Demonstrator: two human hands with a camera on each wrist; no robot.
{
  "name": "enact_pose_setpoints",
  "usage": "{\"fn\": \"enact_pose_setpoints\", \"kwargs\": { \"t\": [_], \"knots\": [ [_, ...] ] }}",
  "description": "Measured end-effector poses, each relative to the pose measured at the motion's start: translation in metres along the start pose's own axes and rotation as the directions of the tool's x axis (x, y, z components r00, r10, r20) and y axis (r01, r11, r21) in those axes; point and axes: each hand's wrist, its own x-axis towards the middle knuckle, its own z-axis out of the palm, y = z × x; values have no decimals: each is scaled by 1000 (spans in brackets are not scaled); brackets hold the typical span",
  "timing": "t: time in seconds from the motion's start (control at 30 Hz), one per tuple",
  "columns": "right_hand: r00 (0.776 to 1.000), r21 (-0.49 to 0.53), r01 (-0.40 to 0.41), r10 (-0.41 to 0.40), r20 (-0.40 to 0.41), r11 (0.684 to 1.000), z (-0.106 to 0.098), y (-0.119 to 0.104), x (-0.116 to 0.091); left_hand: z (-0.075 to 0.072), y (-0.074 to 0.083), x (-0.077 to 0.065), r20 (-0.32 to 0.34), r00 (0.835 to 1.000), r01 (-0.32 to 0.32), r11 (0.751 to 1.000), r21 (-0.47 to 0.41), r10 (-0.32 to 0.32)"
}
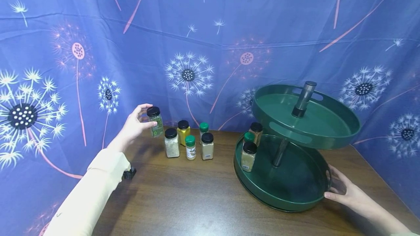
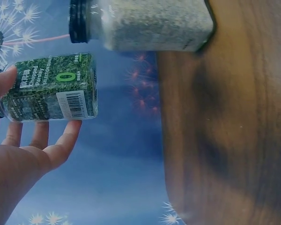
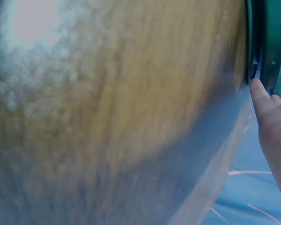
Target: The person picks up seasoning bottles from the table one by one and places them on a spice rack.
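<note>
The left hand (image 1: 139, 123) pinches the parsley jar (image 1: 157, 126) near its cap, lifted off the bench (image 1: 183, 199), which probably keeps its base free for setting down. The right hand (image 1: 346, 191) grips the side of the lower tray (image 1: 282, 197), likely steadying it. Three jars (image 1: 248, 158) cluster on that tray's left; five more jars (image 1: 172, 148) stand on the bench, apparently within easy reach.
</note>
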Motion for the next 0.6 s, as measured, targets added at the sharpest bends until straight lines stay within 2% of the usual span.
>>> {"fn": "enact_pose_setpoints", "kwargs": {
  "t": [0.13,0.4,0.6],
  "knots": [
    [1000,-7,-10,11,2,1000,0,-1,0,1,11,1,-1,1000,-2,1000,-8,2],
    [1000,-22,-7,7,0,1000,0,-2,-1,4,47,-6,7,1000,-14,1000,-10,14],
    [1000,-8,-8,8,10,1000,0,-2,0,4,47,0,3,999,-36,999,-1,36]
  ]
}}
